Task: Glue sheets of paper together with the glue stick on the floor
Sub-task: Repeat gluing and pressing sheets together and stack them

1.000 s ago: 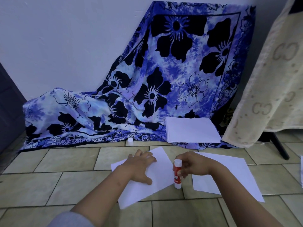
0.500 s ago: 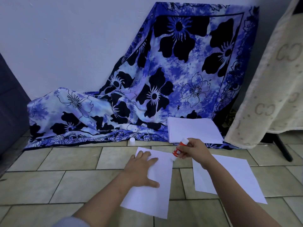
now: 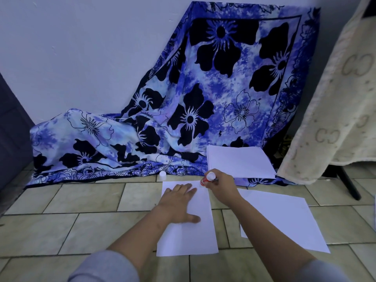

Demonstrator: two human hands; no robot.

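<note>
White sheet (image 3: 193, 237) bears flat left hand (image 3: 179, 202); right hand (image 3: 222, 185) grips glue stick (image 3: 207, 178), probably uncapped.

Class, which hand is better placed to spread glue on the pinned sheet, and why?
Right: the right hand grips the glue stick at the far corner of the sheet, while the left hand lies flat pinning it.

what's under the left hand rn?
The left hand lies flat on a white sheet, which lies on the tiled floor. The palm hides that patch of sheet, so any glue there cannot be seen.
</note>
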